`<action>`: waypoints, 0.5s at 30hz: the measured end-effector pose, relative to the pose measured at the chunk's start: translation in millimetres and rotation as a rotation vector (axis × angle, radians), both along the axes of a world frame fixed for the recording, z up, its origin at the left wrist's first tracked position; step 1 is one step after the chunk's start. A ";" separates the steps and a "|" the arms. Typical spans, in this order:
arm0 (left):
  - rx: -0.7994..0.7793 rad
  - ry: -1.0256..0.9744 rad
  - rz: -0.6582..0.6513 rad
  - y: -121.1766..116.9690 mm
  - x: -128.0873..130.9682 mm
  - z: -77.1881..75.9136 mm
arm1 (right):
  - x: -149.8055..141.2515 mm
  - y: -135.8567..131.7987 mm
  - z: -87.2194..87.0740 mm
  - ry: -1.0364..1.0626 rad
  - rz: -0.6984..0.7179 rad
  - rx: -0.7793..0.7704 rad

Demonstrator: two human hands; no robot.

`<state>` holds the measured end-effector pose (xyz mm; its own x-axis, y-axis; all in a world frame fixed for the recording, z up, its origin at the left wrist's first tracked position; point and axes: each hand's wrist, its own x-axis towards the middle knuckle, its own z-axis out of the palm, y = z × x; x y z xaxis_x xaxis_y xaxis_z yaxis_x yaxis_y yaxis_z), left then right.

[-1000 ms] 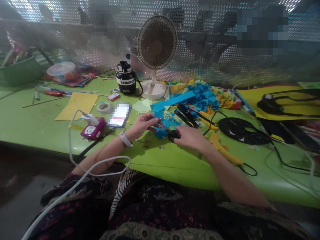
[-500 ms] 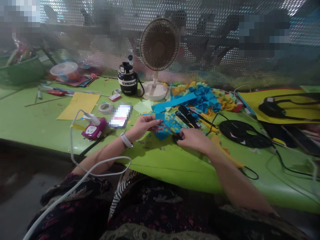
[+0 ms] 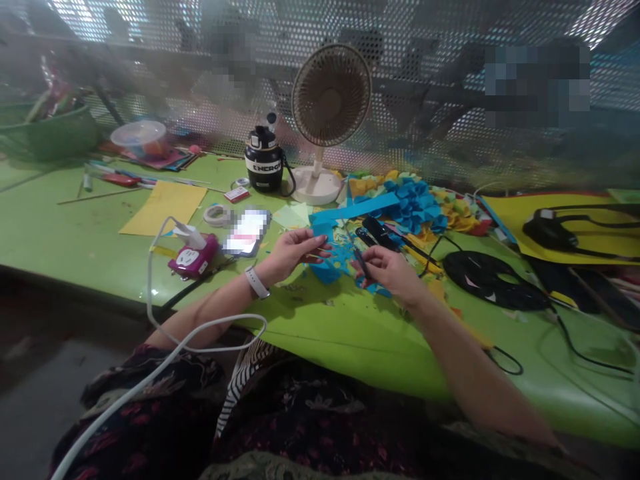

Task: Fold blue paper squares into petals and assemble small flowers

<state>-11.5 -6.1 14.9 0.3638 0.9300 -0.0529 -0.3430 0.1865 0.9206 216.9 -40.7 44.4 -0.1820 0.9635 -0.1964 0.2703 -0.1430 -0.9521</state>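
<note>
My left hand (image 3: 295,251) pinches a small piece of blue paper (image 3: 323,233) above a heap of blue paper scraps (image 3: 334,265) on the green table (image 3: 90,250). My right hand (image 3: 389,267) is closed on black-handled scissors (image 3: 361,261), whose blades point up and to the left, toward the blue piece. The two hands are close together, a little apart. A white band sits on my left wrist.
A phone (image 3: 246,233), tape roll (image 3: 217,215) and pink power socket (image 3: 194,257) with a white cable lie left of my hands. Behind stand a black bottle (image 3: 263,163) and a desk fan (image 3: 327,117). Folded coloured paper (image 3: 415,200), black tools (image 3: 376,232) and cables lie right.
My right hand has turned the scissors from lying flat toward the left to pointing more upward, and lifted slightly. The left hand keeps its pinch on the blue paper. The camera shifted left.
</note>
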 end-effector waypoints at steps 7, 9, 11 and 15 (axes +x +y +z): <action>-0.004 -0.058 0.040 -4.8 0.8 5.1 | -10.2 -5.8 -3.6 0.002 0.091 -0.040; -0.012 -0.049 0.045 -5.7 1.5 6.0 | -10.9 -6.5 -7.3 -0.018 0.107 -0.018; -0.016 -0.039 0.044 -6.1 2.3 6.1 | -11.1 -7.0 -9.9 -0.042 0.110 0.005; -0.007 -0.025 0.016 -6.5 3.4 4.2 | -10.3 -6.8 -11.4 -0.048 0.128 0.005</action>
